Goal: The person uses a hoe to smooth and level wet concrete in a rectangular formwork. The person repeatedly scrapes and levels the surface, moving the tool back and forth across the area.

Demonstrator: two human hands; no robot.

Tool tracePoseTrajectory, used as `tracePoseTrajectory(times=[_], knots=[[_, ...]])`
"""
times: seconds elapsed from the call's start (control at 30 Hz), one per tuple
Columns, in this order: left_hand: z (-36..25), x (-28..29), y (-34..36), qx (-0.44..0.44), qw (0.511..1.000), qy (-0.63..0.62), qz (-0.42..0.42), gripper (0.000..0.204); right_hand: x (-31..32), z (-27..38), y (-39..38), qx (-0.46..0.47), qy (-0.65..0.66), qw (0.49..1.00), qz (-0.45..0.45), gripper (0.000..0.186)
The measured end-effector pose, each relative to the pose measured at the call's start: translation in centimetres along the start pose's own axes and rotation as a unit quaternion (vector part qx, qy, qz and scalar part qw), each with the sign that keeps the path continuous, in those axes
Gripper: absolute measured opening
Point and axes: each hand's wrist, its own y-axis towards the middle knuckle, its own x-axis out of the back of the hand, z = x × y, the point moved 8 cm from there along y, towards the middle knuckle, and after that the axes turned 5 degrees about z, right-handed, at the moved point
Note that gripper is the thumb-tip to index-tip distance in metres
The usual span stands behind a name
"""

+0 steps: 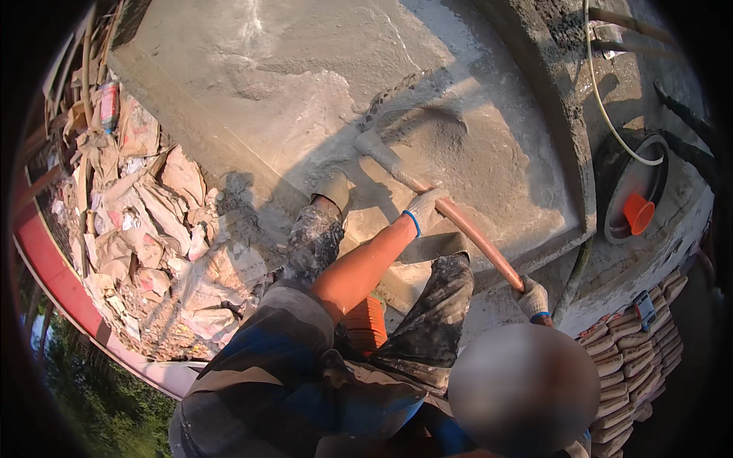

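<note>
Our gloved left hand [426, 212] and right hand [532, 299] clamp a brown-handled tool [479, 238], its head toward half past ten amid grey mortar [496, 156]; an orange scoop [638, 214] sits at three o'clock.

In bright sunlight, a red strip [59, 281] borders the left side, green foliage [103, 412] beyond it.

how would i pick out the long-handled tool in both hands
Find the wide grey mortar bed. Across its lower edge, the tool slants from the left hand down to the right hand. Its straight, smooth, reddish-brown shaft sets it apart from the pale, curving hose.
</note>
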Motion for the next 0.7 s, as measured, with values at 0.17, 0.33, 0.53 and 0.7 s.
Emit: tracePoseTrajectory(times=[0.17, 0.33, 0.53, 0.7], knots=[[-17.6, 6.1, -4.8, -0.085, 0.994, 0.0, -0.064, 0.023, -2.3, 15.3, 8.3, 0.057, -0.019, 0.998, 0.007, 0.024], [-37.6, 13.0, -9.5, -0.155, 0.978, 0.1, -0.094, 0.022, -3.5, 34.9, 16.3, 0.126, 0.09, 0.987, 0.033, 0.028], [-60.0, 20.0, -16.0, -0.333, 0.905, 0.129, -0.231, 0.028, -6.1, 57.0, 23.4, 0.238, 0.105, 0.966, 0.01, 0.038], [-73.0, 21.6, -22.5, -0.445, 0.799, 0.215, -0.343, 0.053, -5.3, 76.7, 25.7, 0.305, 0.191, 0.933, 0.02, 0.046]])
